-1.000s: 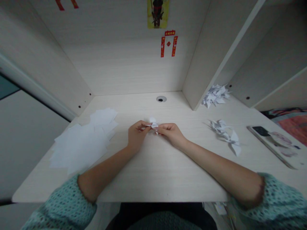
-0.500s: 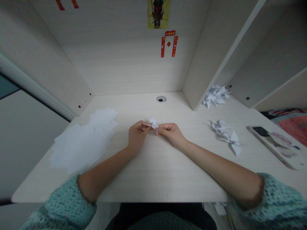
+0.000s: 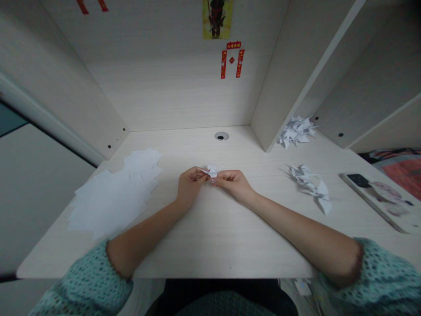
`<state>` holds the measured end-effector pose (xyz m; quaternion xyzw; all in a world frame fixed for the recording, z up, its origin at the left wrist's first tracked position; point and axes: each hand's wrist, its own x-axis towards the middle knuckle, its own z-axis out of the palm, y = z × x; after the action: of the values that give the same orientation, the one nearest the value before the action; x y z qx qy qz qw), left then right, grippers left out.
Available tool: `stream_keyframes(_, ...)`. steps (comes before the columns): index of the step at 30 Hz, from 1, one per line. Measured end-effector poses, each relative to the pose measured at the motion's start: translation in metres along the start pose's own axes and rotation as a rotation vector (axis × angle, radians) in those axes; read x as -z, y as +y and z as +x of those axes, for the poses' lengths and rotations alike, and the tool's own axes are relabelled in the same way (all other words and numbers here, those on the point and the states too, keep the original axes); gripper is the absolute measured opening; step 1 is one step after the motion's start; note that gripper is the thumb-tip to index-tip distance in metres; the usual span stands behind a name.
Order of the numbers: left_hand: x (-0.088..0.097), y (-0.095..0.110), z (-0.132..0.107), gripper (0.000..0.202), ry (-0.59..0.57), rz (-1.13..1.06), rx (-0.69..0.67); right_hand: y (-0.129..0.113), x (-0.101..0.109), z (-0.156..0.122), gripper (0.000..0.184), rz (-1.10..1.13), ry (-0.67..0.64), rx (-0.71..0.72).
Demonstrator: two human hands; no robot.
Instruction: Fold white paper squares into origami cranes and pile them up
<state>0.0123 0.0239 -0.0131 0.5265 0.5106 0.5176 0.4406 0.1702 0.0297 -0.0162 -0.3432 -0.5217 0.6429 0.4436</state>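
Between my two hands is a small folded white paper crane (image 3: 212,171), partly hidden by the fingers. My left hand (image 3: 190,186) pinches its left side between thumb and fingers. From the right, my right hand (image 3: 237,184) pinches the opposite side, fingertips close to the left ones. A pile of white paper sheets (image 3: 112,197) lies left of my left hand. To the right of my right arm, several folded paper cranes (image 3: 309,184) lie in a loose row.
A heap of folded white paper pieces (image 3: 297,131) sits behind the divider panel (image 3: 279,101). A phone (image 3: 378,199) lies at the right, beside a reddish cloth (image 3: 406,173). The desk has a round cable hole (image 3: 221,136) near the back wall.
The folded paper has turned slightly and moved a little right between my fingers. My left hand has shifted slightly right; the right hand barely moved.
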Motion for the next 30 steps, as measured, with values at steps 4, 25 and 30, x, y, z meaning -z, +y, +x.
stream_keyframes(4, -0.0003, 0.0009, -0.0008, 0.009, -0.020, -0.006, -0.003, 0.0007, 0.0002, 0.0000, 0.023, -0.044, 0.043, 0.043)
stream_keyframes(25, -0.0001, 0.0025, 0.0014, 0.013, -0.054, 0.018, 0.006, -0.0050, 0.0015, -0.0066, 0.019, -0.533, 0.154, 0.405)
stream_keyframes(30, 0.0000, 0.0035, 0.0015, 0.009, -0.014, 0.000, 0.024, -0.0058, 0.0040, -0.0088, 0.021, -0.561, 0.099, 0.397)
